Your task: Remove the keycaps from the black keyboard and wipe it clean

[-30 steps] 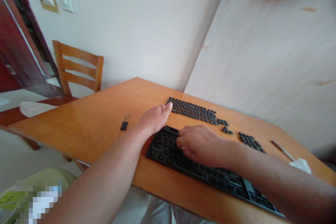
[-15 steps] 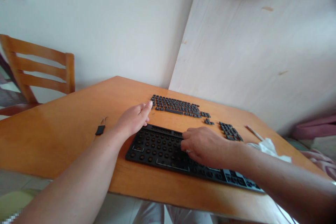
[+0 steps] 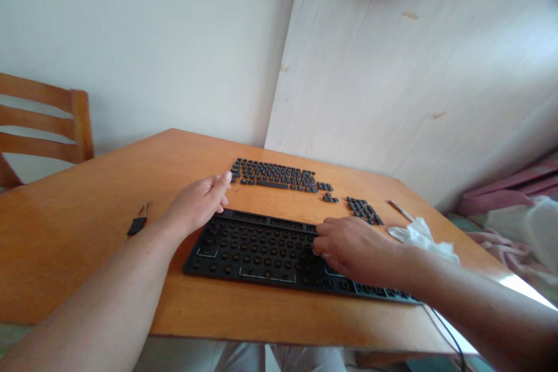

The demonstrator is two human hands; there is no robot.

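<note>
A black keyboard (image 3: 253,250) with its keycaps off lies on the wooden table, its bare switch sockets showing. My left hand (image 3: 198,200) is at its far left corner, thumb stretched out and apart, fingertips bent against the back edge. Over the middle right of the keyboard is my right hand (image 3: 349,247), knuckles up, fingers bent and pressed together. A small white scrap shows under those fingers; its kind is too small to tell. Behind the keyboard, the removed keycaps (image 3: 279,175) lie in keyboard order, and the number-pad keycaps (image 3: 364,210) form a separate group to the right.
A small black tool with wire loops (image 3: 137,224) lies left of my left forearm. Crumpled white tissue (image 3: 421,235) and a slim pen-like stick (image 3: 400,210) are at the right. A cable (image 3: 449,325) hangs near the table's front right. A wooden chair (image 3: 81,122) stands at the left.
My right hand has slid to the right along the keyboard, fingers still closed. My left hand stays at the corner. The whole view has turned a little to the right.
</note>
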